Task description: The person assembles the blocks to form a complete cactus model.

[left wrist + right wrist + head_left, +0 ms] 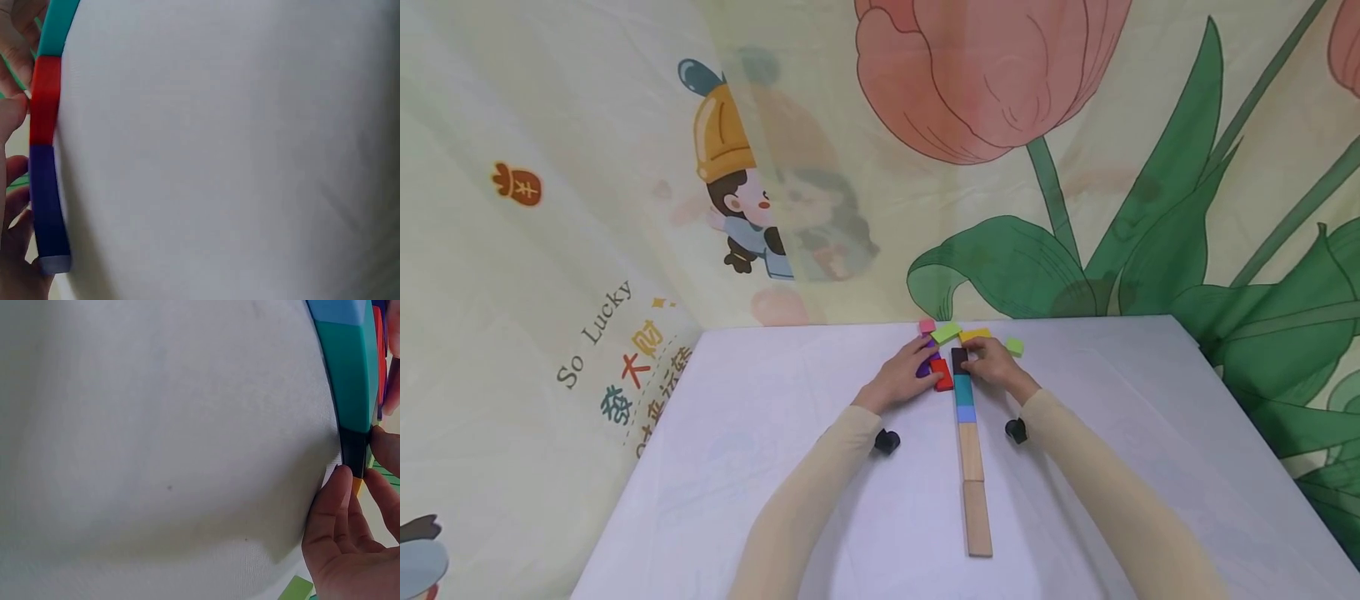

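On the white table, my right hand (pixel 996 367) pinches a black block (pixel 354 453) between thumb and fingertips. That block heads a straight row running toward me: a teal block (pixel 963 390), a blue block (pixel 966 414) and two plain wooden blocks (pixel 971 452). Just left of the row, my left hand (pixel 901 377) spreads around a red block (pixel 45 100) and a purple block (pixel 49 200). Its thumb (pixel 12 115) touches the red one, and its relaxed fingers lie beside the purple one, partly hidden behind it in the left wrist view.
Along the table's far edge lie a pink block (pixel 927 326), a light green block (pixel 946 334), a yellow block (pixel 976 334) and a green block (pixel 1015 347). A printed cloth (pixel 820 167) hangs directly behind. Black wrist devices (pixel 887 442) sit under both forearms.
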Demonstrator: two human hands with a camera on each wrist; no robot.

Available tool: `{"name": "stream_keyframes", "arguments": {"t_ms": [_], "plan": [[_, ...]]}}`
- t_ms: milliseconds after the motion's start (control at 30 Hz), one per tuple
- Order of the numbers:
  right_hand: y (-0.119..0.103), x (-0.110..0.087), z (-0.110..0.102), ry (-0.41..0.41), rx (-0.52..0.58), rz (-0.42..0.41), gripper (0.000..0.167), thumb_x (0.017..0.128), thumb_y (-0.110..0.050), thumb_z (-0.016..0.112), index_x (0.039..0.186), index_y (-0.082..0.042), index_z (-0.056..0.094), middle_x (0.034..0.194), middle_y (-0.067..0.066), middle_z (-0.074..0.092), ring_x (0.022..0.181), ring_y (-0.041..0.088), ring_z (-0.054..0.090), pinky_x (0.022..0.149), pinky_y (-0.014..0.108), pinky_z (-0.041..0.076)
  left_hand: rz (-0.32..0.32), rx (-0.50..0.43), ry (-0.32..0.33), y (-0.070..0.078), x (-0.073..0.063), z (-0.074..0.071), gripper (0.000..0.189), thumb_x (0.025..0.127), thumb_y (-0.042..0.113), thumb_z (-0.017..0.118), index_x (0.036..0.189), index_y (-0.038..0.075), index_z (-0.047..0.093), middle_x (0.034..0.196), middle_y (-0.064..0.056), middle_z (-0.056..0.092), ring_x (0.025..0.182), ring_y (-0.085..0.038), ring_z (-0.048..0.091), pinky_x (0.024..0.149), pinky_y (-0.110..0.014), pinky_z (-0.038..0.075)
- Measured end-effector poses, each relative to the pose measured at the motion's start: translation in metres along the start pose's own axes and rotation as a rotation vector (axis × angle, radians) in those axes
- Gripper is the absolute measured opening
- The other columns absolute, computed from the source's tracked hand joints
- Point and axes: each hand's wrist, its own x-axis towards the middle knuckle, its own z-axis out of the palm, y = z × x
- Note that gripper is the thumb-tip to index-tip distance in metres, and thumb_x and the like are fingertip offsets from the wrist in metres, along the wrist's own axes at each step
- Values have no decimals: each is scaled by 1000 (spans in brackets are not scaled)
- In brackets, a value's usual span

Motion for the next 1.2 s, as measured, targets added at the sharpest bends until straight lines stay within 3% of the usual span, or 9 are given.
{"name": "stream_keyframes", "arguments": {"t_ms": [167,267,367,500,600,700,967,1100,1200], "plan": [[1,0,-3,-8,6,14,47,94,-9,60,139,-1,49,145,22,44,137,39,38,115,52,34,40,31,51,7,0,-12,62,95,48,50,149,19,39,161,-4,25,151,-22,21,119,-41,31],[1,0,-5,-12,4,16,47,94,-10,60,139,-1,48,145,23,44,137,39,37,115,53,32,96,104,104,23,-12,-21,59,95,45,54,145,16,46,158,-6,32,148,-23,29,117,-42,34],[2,0,-6,-7,-13,-3,47,94,-9,60,138,1,49,143,24,46,135,40,39,115,55,31,164,168,120,49,-39,-25,54,93,45,57,139,15,53,153,-6,41,142,-23,38,113,-40,39],[2,0,-6,2,-24,-18,46,93,-8,61,136,2,50,139,25,49,133,40,42,115,55,31,259,180,81,82,-86,-16,51,92,49,59,133,18,58,147,-3,49,135,-19,47,106,-36,47],[2,1,-5,4,-14,1,46,93,-8,61,136,2,50,139,24,49,132,39,43,115,54,33,324,149,43,98,-113,-3,52,89,51,61,131,21,59,145,-1,51,132,-16,50,101,-33,49],[4,3,-3,-5,-12,13,46,93,-8,61,137,1,49,140,24,48,132,39,42,114,53,34,358,133,5,106,-129,11,53,88,53,62,131,21,60,145,-1,51,132,-15,49,101,-31,50],[7,3,1,-8,-4,11,47,94,-8,60,138,0,48,142,22,47,135,39,40,115,51,34,321,151,-107,109,-143,34,61,84,64,61,131,25,59,149,0,46,137,-15,44,104,-33,47],[6,3,1,-8,2,11,46,95,-10,60,138,-1,48,143,21,47,135,38,40,114,50,35,312,162,-113,109,-146,36,64,82,65,62,132,24,59,149,0,45,138,-15,43,105,-33,46],[4,3,-2,-7,18,9,44,97,-15,58,138,-2,49,141,21,48,126,35,49,107,46,45,308,170,-103,109,-148,37,65,82,66,62,131,24,59,149,0,46,138,-15,43,106,-33,46]]}}
